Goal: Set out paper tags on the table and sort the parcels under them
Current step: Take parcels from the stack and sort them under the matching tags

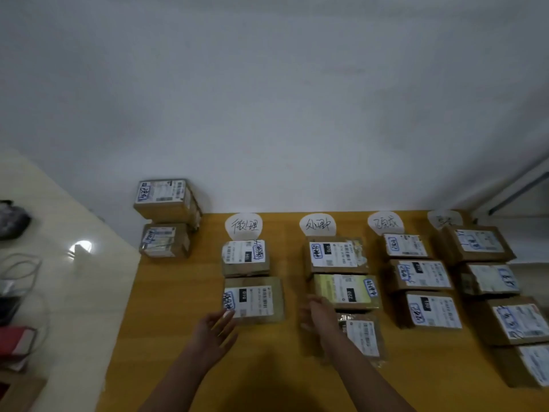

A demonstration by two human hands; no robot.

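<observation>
Left hand (215,328), fingers spread wide and holding nothing, touches the near parcel (254,300) under the first tag (244,226); right hand (318,315), right of that parcel, looks loosely open and empty.

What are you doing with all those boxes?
A person is sorting parcels into columns on a wooden table, each column under a handwritten paper tag. Four tags sit along the far edge. The left hand touches the near parcel in the first column, and the right hand hovers open beside the second column. Two more parcels wait at the table's far left corner, not under any tag.
</observation>
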